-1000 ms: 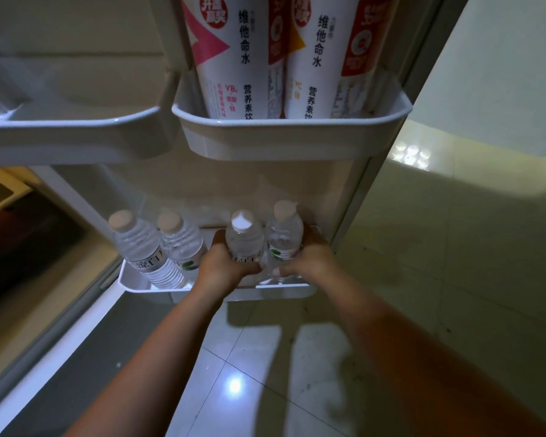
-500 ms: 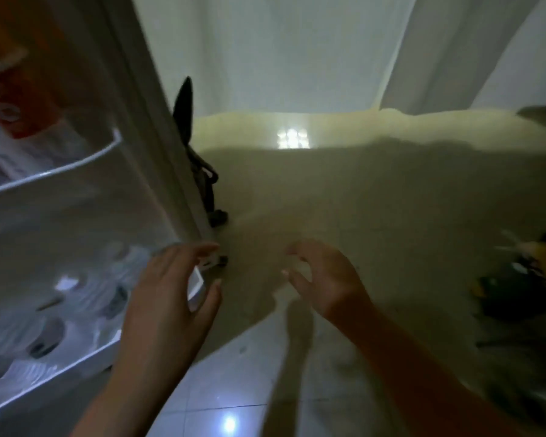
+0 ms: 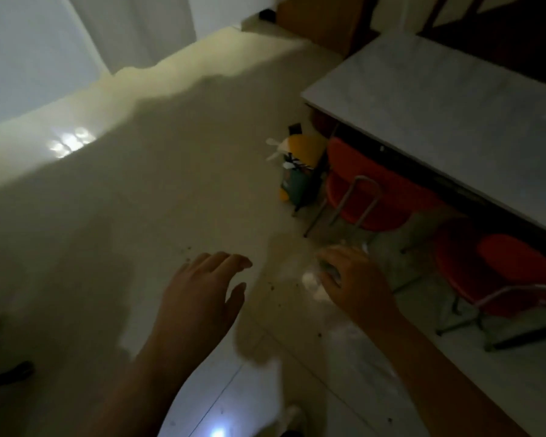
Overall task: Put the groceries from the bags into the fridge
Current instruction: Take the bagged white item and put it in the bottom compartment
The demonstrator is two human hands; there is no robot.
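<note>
My left hand [image 3: 202,298] hovers over the pale tiled floor with its fingers apart and nothing in it. My right hand [image 3: 353,288] is held out to the right of it, fingers spread, and holds nothing. A bag of groceries [image 3: 298,171] with yellow and green packs stands on the floor ahead, beside the table's near corner. The fridge is out of view. The picture is dim and blurred.
A white-topped table [image 3: 454,105] fills the right side. Two red stools with metal legs [image 3: 372,190] [image 3: 517,272] stand under its edge. White curtains [image 3: 60,36] hang at the far left. A dark object [image 3: 7,373] lies at the left edge.
Both hands let go of the water bottles in the fridge door shelf. My view swung right, away from the fridge, to the floor, the table and the grocery bag.
</note>
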